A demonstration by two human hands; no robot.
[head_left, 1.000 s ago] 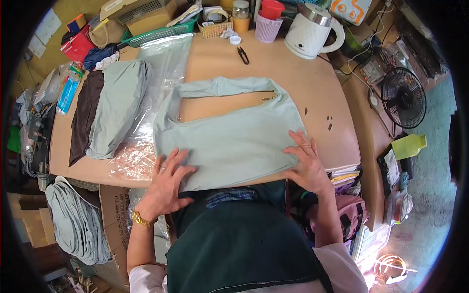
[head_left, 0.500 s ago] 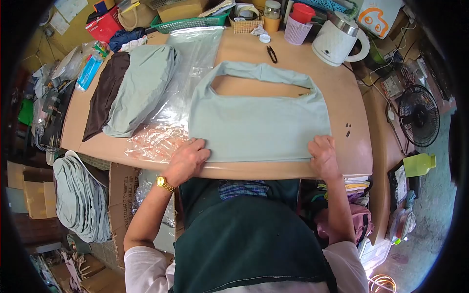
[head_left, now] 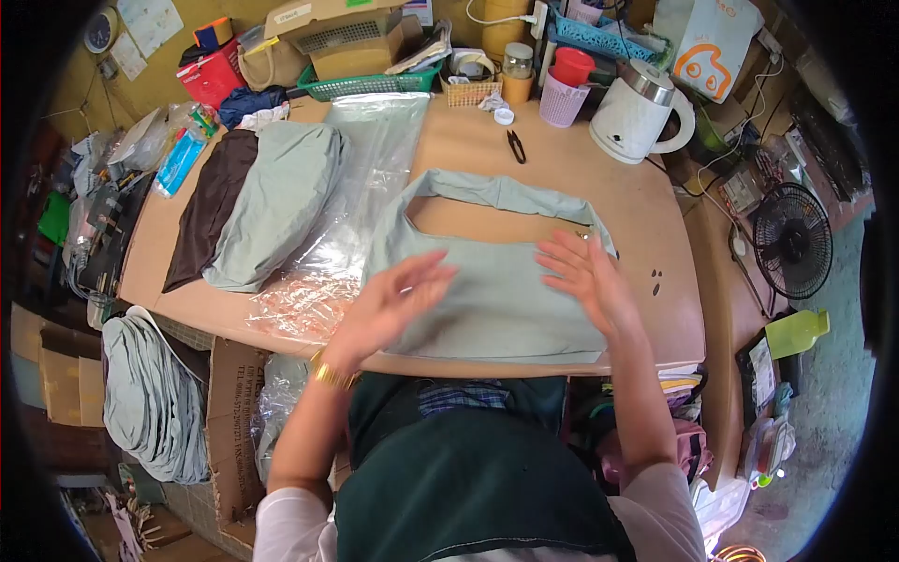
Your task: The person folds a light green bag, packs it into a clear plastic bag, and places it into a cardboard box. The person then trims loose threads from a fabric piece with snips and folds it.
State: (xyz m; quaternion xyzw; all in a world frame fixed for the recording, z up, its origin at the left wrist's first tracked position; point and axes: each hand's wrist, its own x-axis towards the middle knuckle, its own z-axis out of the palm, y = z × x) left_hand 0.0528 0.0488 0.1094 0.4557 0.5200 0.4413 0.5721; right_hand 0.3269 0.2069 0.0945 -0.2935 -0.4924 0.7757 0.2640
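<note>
A pale grey-green fabric shoulder bag lies flat on the table, its strap curving away from me at the top. Over its left part is my left hand, fingers stretched out, a gold watch on the wrist. My right hand hovers over the right part with fingers extended and spread. Neither hand grips anything; whether they brush the cloth I cannot tell. To the left lie clear plastic bags, a folded grey-green cloth piece and a dark brown one.
Black thread snips lie beyond the strap. A white electric kettle, a lilac plastic basket and a green tray stand along the back. Beside the table are a fan at right and a bundle of grey-green pieces at left.
Both hands have let go of the bag's lower corners and moved up and inward over it, fingers now spread. The camera view has tilted up slightly.
</note>
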